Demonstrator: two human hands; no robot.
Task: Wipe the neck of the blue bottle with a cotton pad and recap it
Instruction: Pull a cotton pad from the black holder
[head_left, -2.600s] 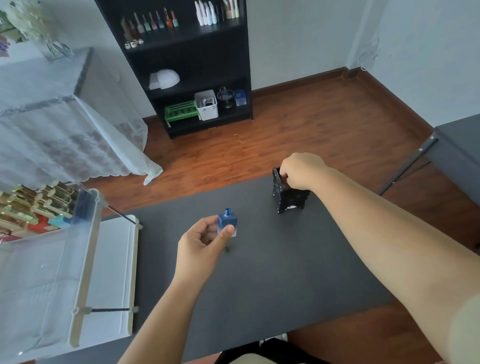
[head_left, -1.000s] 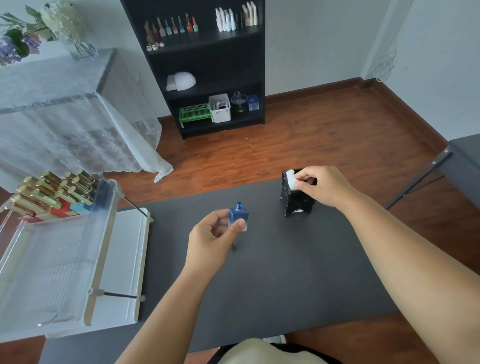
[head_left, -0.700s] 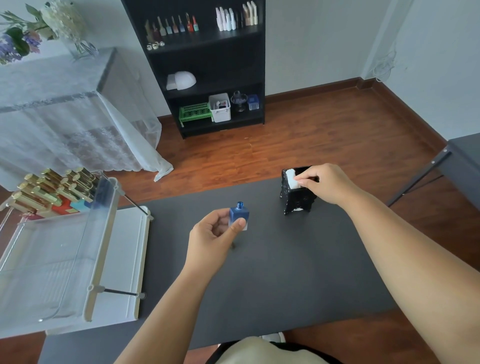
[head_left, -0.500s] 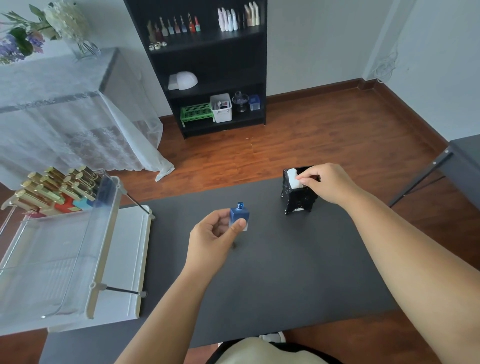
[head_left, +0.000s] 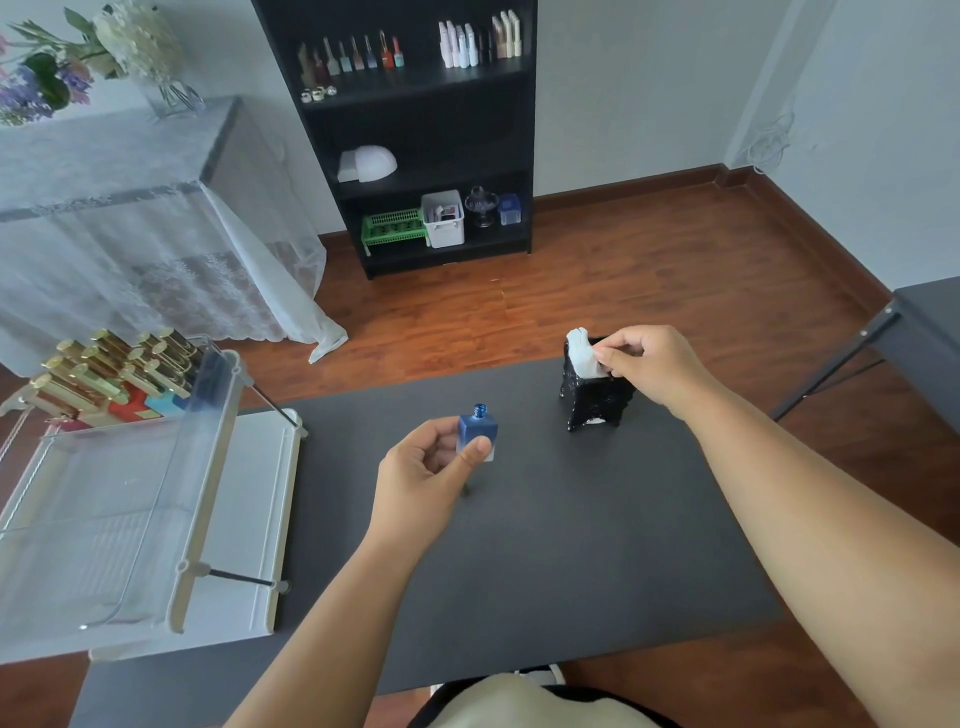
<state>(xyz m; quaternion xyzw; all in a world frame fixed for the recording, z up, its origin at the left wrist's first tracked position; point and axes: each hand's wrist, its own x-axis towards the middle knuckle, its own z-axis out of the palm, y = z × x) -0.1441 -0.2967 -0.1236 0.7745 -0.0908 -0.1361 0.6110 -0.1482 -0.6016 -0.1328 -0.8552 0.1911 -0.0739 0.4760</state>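
My left hand (head_left: 423, 475) holds a small square blue bottle (head_left: 476, 428) upright above the dark grey table (head_left: 545, 545); its threaded neck is bare, with no cap on it. Below the hand a thin dark item, perhaps the cap's brush, pokes out; I cannot tell for sure. My right hand (head_left: 652, 366) pinches a white cotton pad (head_left: 583, 353) at the top of a glossy black holder (head_left: 595, 402) near the table's far edge. The pad is partly out of the holder.
A clear acrylic organiser on a white tray (head_left: 249, 509) takes up the table's left side, with gold-capped bottles (head_left: 111, 364) behind it. Beyond the table are wooden floor, a black shelf unit (head_left: 421, 130) and a lace-covered table (head_left: 130, 218). Another grey table (head_left: 930, 332) stands at right.
My right hand, earlier closed over the holder, has pinched a cotton pad and drawn it up out of the holder. The left hand and the bottle have hardly moved.
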